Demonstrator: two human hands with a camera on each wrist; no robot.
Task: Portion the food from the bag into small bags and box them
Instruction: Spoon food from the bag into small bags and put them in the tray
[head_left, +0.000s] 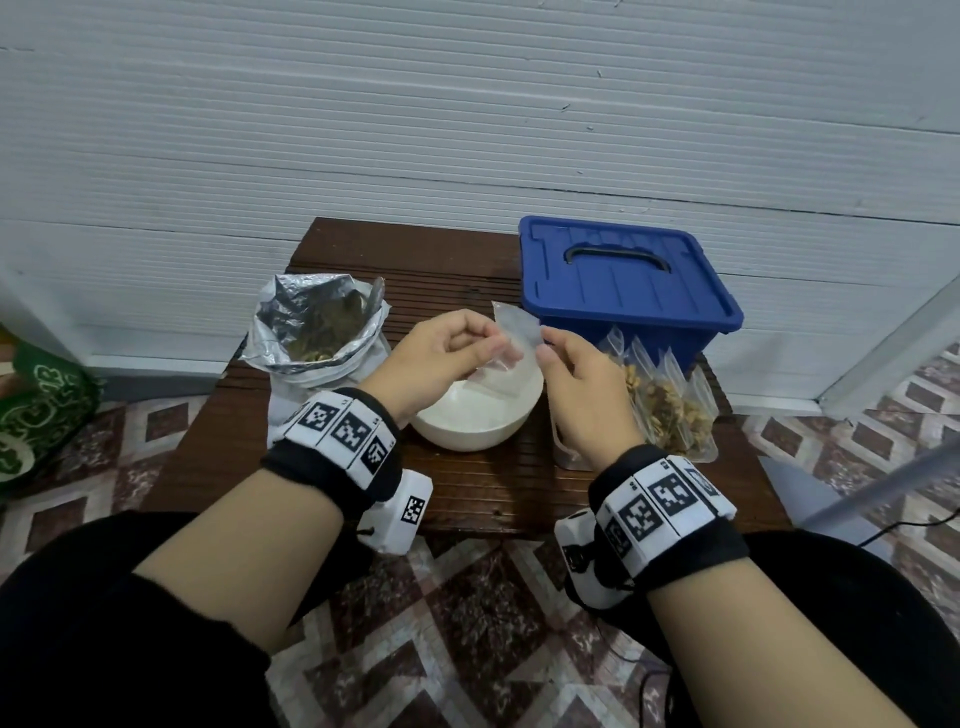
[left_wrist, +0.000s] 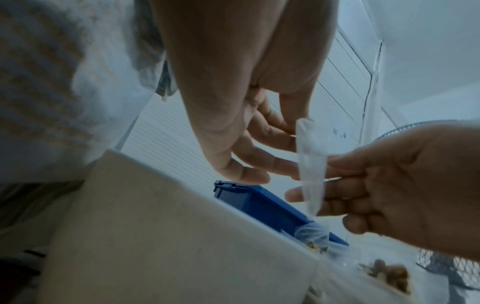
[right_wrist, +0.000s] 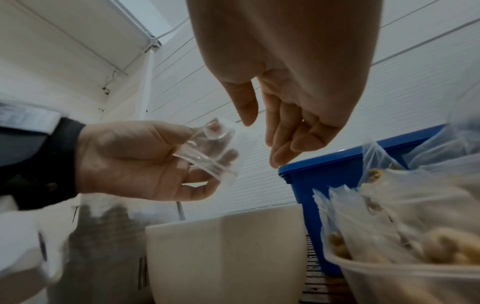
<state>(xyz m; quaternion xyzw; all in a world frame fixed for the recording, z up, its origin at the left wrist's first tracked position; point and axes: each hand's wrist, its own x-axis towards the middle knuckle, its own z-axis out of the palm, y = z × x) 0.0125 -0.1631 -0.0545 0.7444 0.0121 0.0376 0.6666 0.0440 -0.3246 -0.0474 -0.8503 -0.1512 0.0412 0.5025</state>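
My left hand (head_left: 447, 353) pinches a small empty clear bag (head_left: 514, 332) between thumb and fingers, just above a white bowl (head_left: 457, 441); the right wrist view shows this grip on the small bag (right_wrist: 207, 152). My right hand (head_left: 576, 374) is at the bag's right edge. Its thumb touches that edge and its fingers hang relaxed, with a gap between thumb and forefinger in the right wrist view. An open foil food bag (head_left: 317, 332) stands left of the bowl. The blue box (head_left: 623, 280) sits at the back right with its lid on.
More empty clear bags (head_left: 493, 387) lie inside the bowl. Several filled small bags (head_left: 670, 405) stand in a clear tub right of the bowl, in front of the blue box. Everything rests on a small dark wooden table (head_left: 467, 493) against a white wall.
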